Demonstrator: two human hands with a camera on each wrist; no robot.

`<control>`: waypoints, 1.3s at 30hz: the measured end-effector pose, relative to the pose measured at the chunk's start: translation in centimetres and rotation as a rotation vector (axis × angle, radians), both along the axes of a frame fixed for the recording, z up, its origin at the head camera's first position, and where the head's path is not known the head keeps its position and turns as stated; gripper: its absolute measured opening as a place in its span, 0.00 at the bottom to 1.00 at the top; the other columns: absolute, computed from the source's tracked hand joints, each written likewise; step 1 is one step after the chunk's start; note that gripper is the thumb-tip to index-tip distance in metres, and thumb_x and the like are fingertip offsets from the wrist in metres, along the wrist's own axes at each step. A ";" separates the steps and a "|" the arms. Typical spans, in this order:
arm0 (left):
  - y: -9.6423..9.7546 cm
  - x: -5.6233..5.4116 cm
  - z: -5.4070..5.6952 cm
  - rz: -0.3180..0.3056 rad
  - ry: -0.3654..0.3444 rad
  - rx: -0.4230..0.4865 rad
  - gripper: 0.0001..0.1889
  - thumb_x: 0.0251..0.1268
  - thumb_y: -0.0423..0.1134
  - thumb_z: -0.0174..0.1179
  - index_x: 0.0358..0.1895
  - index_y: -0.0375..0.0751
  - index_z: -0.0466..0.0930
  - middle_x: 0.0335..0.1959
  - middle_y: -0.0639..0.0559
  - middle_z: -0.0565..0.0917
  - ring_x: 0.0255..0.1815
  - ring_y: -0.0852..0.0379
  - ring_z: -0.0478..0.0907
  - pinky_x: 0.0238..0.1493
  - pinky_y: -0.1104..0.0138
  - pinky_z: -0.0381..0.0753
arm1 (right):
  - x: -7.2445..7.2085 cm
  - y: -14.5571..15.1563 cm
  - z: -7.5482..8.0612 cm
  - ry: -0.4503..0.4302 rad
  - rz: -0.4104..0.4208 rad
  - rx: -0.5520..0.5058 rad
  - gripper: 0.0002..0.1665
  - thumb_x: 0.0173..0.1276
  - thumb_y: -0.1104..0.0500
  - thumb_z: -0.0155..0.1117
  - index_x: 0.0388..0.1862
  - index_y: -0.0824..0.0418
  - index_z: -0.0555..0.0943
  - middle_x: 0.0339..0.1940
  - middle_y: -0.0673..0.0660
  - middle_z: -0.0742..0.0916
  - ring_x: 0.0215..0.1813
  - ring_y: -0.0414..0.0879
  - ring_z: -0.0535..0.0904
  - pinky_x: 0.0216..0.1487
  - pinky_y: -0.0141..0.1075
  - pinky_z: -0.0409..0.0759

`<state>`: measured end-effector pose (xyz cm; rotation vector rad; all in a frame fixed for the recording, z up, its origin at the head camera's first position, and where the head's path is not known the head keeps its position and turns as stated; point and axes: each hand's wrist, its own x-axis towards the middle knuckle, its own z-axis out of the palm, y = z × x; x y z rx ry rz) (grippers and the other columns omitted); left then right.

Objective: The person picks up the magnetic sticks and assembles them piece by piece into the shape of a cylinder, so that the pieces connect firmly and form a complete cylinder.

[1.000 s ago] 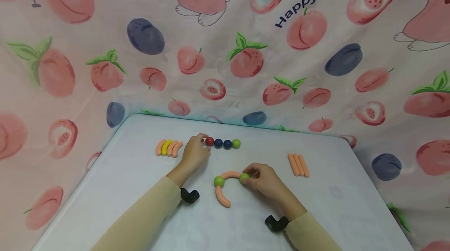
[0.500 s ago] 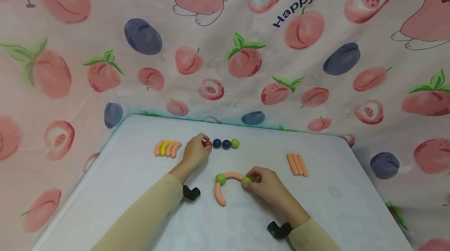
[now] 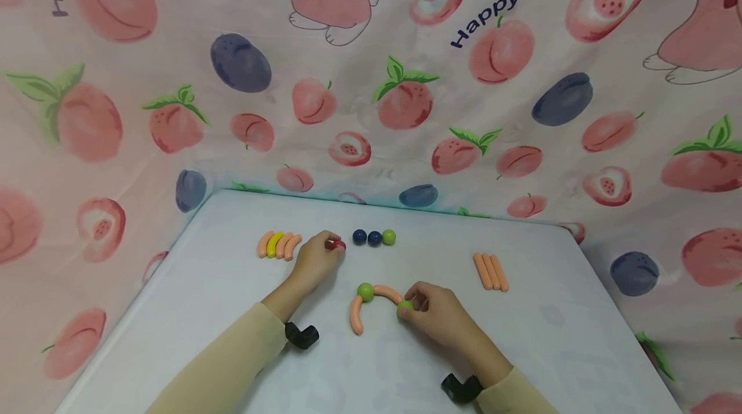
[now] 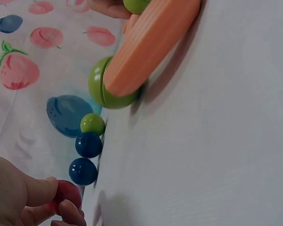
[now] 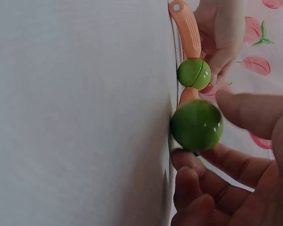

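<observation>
My left hand point(image 3: 316, 259) pinches a red ball point(image 4: 68, 194) between thumb and fingers, just left of a row of two dark blue balls point(image 3: 367, 237) and a green ball point(image 3: 389, 237). My right hand point(image 3: 437, 314) holds the green end ball point(image 5: 197, 126) of a bent chain between thumb and fingers. From that ball a curved orange stick point(image 3: 387, 292) leads to a second green ball point(image 3: 365, 291). Another curved orange stick point(image 3: 356, 316) hangs off it toward me, its ridged side and round end showing in the right wrist view.
At the left lie several curved sticks point(image 3: 288, 248) side by side, one of them yellow point(image 3: 274, 244). Three straight orange sticks point(image 3: 491, 272) lie at the right. A fruit-print cloth point(image 3: 371, 105) rises behind the white table point(image 3: 551, 337).
My left hand has taken the red ball out of the row and drawn it slightly left and nearer. The right hand has shifted its end ball a little nearer, turning the chain.
</observation>
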<state>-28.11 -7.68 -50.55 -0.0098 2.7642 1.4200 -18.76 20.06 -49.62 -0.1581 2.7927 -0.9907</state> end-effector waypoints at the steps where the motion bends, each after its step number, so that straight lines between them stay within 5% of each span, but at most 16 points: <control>1: -0.1 0.2 0.0 0.001 -0.007 0.005 0.16 0.78 0.42 0.62 0.63 0.43 0.83 0.56 0.43 0.87 0.53 0.48 0.82 0.59 0.51 0.83 | 0.1 0.0 0.1 -0.005 0.009 0.000 0.14 0.68 0.48 0.79 0.47 0.49 0.86 0.33 0.46 0.84 0.36 0.43 0.78 0.36 0.37 0.77; 10: -1.1 2.4 -0.2 -0.038 -0.060 0.013 0.13 0.78 0.45 0.65 0.58 0.44 0.85 0.55 0.43 0.88 0.53 0.48 0.84 0.56 0.53 0.84 | 0.8 0.0 0.3 -0.038 0.107 -0.042 0.09 0.71 0.50 0.75 0.47 0.50 0.87 0.36 0.45 0.87 0.39 0.43 0.80 0.39 0.35 0.79; 18: -1.8 4.2 0.3 -0.064 -0.130 0.055 0.11 0.80 0.49 0.64 0.51 0.47 0.84 0.38 0.50 0.86 0.31 0.55 0.80 0.33 0.64 0.76 | 1.2 -0.5 0.4 -0.091 0.167 -0.078 0.08 0.71 0.51 0.75 0.46 0.49 0.88 0.35 0.45 0.87 0.39 0.44 0.80 0.37 0.34 0.79; 26: -2.0 5.9 1.4 -0.075 -0.221 0.158 0.13 0.83 0.51 0.59 0.53 0.46 0.81 0.35 0.52 0.90 0.17 0.55 0.80 0.19 0.67 0.72 | 1.4 -1.1 0.6 -0.118 0.199 -0.116 0.06 0.73 0.52 0.74 0.44 0.50 0.88 0.35 0.44 0.89 0.38 0.43 0.82 0.35 0.34 0.81; 39: -0.6 5.4 0.6 -0.143 -0.251 0.257 0.16 0.84 0.51 0.58 0.58 0.44 0.82 0.33 0.47 0.85 0.15 0.58 0.73 0.18 0.68 0.68 | 2.1 -2.0 0.9 -0.161 0.240 -0.184 0.03 0.72 0.57 0.75 0.42 0.51 0.89 0.35 0.46 0.89 0.38 0.43 0.82 0.35 0.33 0.81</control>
